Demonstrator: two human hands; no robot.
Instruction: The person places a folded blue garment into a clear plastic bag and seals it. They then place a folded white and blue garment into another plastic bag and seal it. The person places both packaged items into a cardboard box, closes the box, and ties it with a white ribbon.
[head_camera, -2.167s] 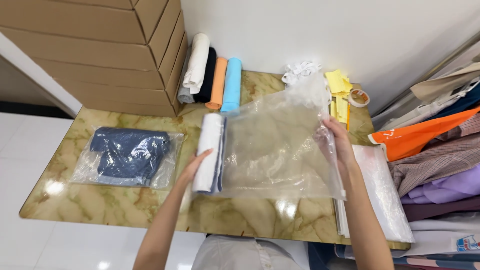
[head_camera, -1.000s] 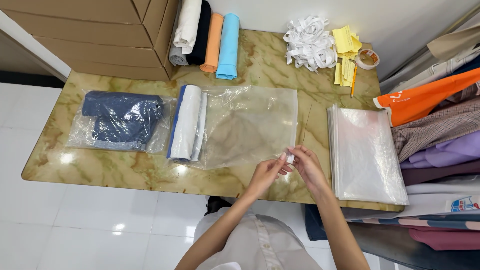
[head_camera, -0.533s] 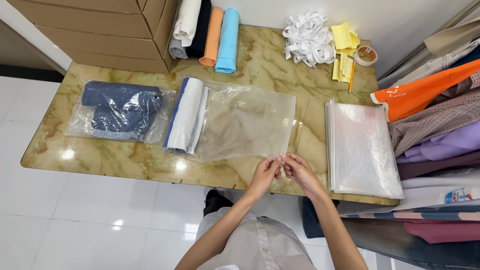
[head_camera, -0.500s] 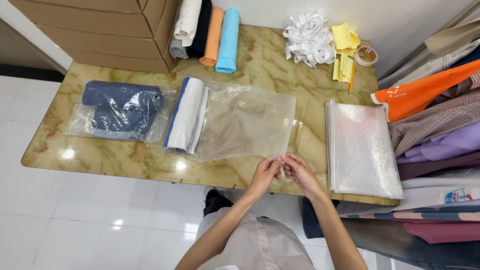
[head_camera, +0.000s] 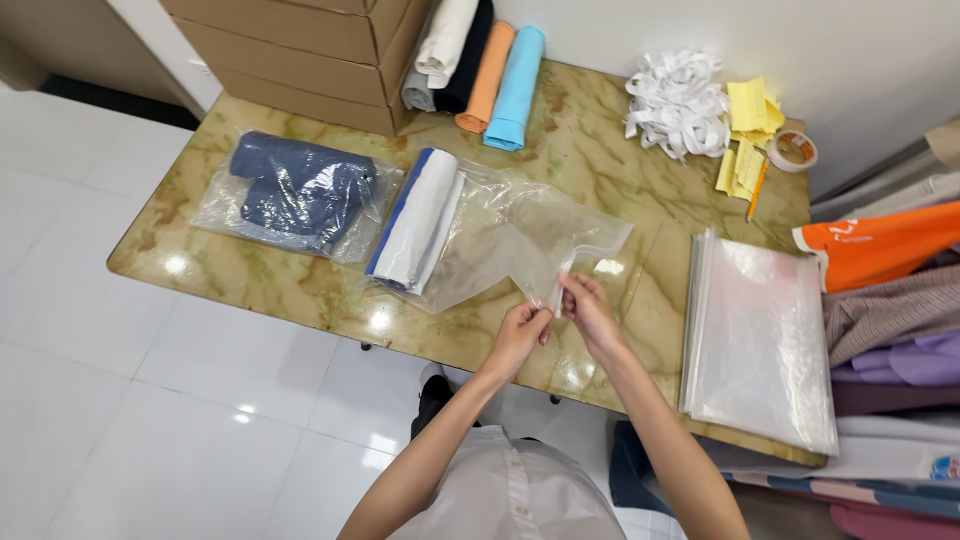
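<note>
The marbled tabletop fills most of my view, with stacked cardboard boxes along its far edge and white floor tiles on my left. At the right end lies a flat stack of clear plastic bags, with folded cloth in orange, brown and purple piled just beyond it off the edge. At the left end sits a sealed bag holding a dark blue garment. In the middle lies the clear bag I am working on — a rolled white and blue cloth sits inside it at the left, and its open end is lifted toward me. Against the boxes lean rolls of cloth in white, black, orange and light blue. Further right are a heap of white straps, yellow paper slips and a tape roll.

My left hand and right hand are close together at the near edge, both pinching the bag's mouth strip — fingers closed on it, nothing lying between them and the bag.
</note>
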